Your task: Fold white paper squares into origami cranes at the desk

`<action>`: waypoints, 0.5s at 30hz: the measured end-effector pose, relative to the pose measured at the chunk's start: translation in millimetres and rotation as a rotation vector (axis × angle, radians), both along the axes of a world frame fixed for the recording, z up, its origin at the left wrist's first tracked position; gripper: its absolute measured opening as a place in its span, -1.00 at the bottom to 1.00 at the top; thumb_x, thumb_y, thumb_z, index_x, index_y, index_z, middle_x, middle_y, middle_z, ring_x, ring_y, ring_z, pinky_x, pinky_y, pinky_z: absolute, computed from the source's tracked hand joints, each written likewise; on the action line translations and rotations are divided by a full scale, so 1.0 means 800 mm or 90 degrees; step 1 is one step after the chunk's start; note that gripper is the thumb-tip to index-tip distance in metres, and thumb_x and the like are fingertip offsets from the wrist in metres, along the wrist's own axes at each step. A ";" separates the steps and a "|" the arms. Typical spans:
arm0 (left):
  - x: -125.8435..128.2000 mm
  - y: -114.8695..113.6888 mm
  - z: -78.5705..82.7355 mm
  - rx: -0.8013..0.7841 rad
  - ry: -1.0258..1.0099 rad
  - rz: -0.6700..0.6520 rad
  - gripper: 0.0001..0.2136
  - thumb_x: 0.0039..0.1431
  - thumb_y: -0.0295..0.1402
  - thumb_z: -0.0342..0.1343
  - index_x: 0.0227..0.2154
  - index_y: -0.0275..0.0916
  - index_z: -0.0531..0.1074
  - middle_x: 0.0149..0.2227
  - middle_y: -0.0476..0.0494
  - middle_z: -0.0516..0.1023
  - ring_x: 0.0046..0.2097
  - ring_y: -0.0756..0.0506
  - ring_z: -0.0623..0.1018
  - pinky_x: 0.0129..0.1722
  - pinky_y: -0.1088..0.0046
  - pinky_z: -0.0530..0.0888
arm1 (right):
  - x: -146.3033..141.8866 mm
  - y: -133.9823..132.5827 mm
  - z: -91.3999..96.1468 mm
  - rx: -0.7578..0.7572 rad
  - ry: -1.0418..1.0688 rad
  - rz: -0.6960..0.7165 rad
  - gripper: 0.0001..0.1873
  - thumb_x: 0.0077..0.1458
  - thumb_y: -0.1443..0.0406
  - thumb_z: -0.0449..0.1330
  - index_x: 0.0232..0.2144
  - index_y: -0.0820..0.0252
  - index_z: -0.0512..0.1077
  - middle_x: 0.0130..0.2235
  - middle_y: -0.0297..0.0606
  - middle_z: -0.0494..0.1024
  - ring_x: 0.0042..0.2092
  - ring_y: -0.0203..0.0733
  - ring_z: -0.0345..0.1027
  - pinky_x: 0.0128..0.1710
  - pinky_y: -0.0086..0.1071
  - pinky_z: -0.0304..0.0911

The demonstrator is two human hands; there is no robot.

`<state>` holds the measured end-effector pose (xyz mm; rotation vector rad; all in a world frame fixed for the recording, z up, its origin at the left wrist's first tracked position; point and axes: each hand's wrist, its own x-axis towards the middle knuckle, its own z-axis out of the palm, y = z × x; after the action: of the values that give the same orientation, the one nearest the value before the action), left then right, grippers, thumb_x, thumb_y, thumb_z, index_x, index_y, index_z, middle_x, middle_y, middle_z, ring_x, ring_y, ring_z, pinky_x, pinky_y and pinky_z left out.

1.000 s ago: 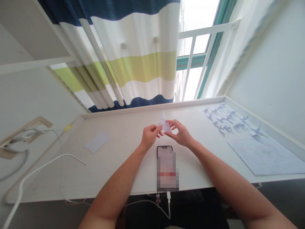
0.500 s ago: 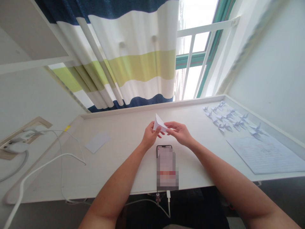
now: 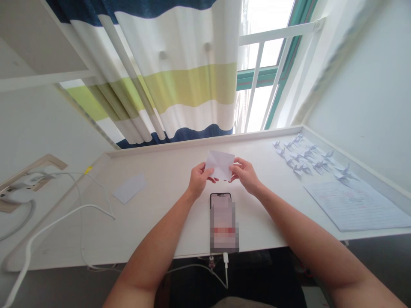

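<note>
Between my two hands is a small square sheet of white paper, opened out and held up above the desk with faint creases across it. My left hand pinches its left edge, thumb on the near face. At the right edge, my right hand grips the sheet between thumb and fingers. Some fingertips are hidden behind the paper. Just below the hands lies a phone with a blurred screen.
Several folded paper cranes stand at the desk's right back. A printed sheet lies nearer on that side. More white paper is at left, near a white cable. A charging plug joins the phone at the front edge.
The paper, folded into a peaked shape before, is now spread flat into a square. My hands have moved slightly apart, each holding one side edge.
</note>
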<state>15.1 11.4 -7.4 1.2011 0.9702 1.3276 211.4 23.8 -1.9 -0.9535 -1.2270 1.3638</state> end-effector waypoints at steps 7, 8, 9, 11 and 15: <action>0.001 0.001 -0.002 -0.004 0.033 0.002 -0.74 -0.02 -0.23 0.32 -0.35 -0.34 0.64 -0.44 -0.10 0.61 -0.49 -0.03 0.55 -0.51 0.41 0.56 | -0.002 0.003 -0.007 0.055 -0.044 -0.026 -0.53 -0.13 -0.04 0.54 -0.40 0.19 0.56 -0.49 -0.26 0.61 -0.47 -0.16 0.50 -0.56 -0.30 0.46; 0.001 0.001 -0.002 -0.006 0.034 0.009 -0.73 -0.02 -0.22 0.32 -0.34 -0.34 0.64 -0.44 -0.10 0.62 -0.50 -0.03 0.55 -0.51 0.41 0.56 | -0.002 0.003 -0.009 0.073 -0.053 -0.045 -0.54 -0.11 -0.04 0.53 -0.41 0.19 0.56 -0.51 -0.27 0.60 -0.48 -0.17 0.49 -0.57 -0.30 0.45; 0.001 0.001 -0.002 -0.008 0.033 0.015 -0.73 -0.01 -0.22 0.33 -0.33 -0.34 0.64 -0.43 -0.11 0.62 -0.50 -0.03 0.56 -0.51 0.41 0.56 | -0.002 0.003 -0.009 0.087 -0.061 -0.060 -0.55 -0.09 -0.05 0.52 -0.42 0.18 0.56 -0.52 -0.28 0.59 -0.49 -0.17 0.48 -0.57 -0.30 0.44; 0.001 0.001 -0.002 -0.010 0.027 0.019 -0.72 0.00 -0.22 0.33 -0.31 -0.33 0.63 -0.41 -0.11 0.63 -0.50 -0.03 0.57 -0.51 0.41 0.56 | -0.001 0.004 -0.009 0.096 -0.069 -0.062 -0.57 -0.07 -0.03 0.52 -0.40 0.18 0.56 -0.49 -0.27 0.61 -0.47 -0.16 0.49 -0.57 -0.29 0.46; 0.000 0.001 0.001 -0.013 0.010 0.005 -0.72 0.00 -0.22 0.35 -0.28 -0.31 0.60 -0.38 -0.11 0.63 -0.47 -0.06 0.61 -0.51 0.41 0.56 | 0.002 0.004 -0.006 0.062 -0.037 -0.019 -0.60 -0.10 0.04 0.52 -0.35 0.17 0.56 -0.41 -0.25 0.66 -0.42 -0.15 0.53 -0.55 -0.29 0.51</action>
<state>14.9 12.1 -6.6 1.1952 0.9982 1.3127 212.6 27.1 -6.5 -0.9449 -1.3057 1.2503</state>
